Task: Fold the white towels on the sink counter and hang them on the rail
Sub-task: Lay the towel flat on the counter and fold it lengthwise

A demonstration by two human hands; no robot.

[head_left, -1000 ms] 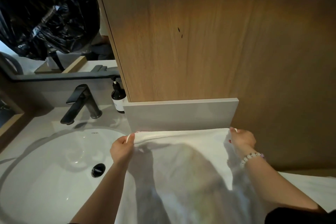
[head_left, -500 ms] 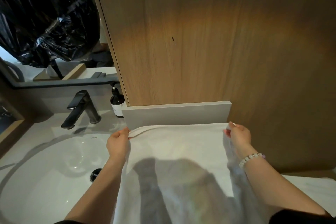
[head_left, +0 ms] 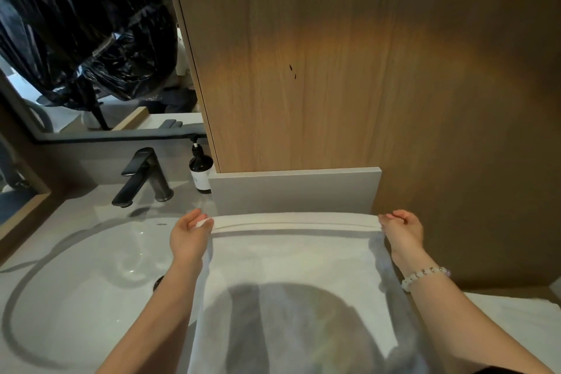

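White towel (head_left: 297,264) lies spread flat on the sink counter (head_left: 76,209), right of the basin (head_left: 91,282). Its doubled far edge lies just in front of the grey upstand (head_left: 294,191). Left hand (head_left: 189,237) pinches the far left corner between thumb and curled fingers. Right hand (head_left: 402,232), bead bracelet (head_left: 425,276) on the wrist, pinches the far right corner likewise. A second white towel (head_left: 516,319) lies at the counter's right end

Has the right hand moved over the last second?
Yes. The right hand, pinching the white towel, shifted slightly rightward, from in line with the right end of the grey upstand to just beyond it.
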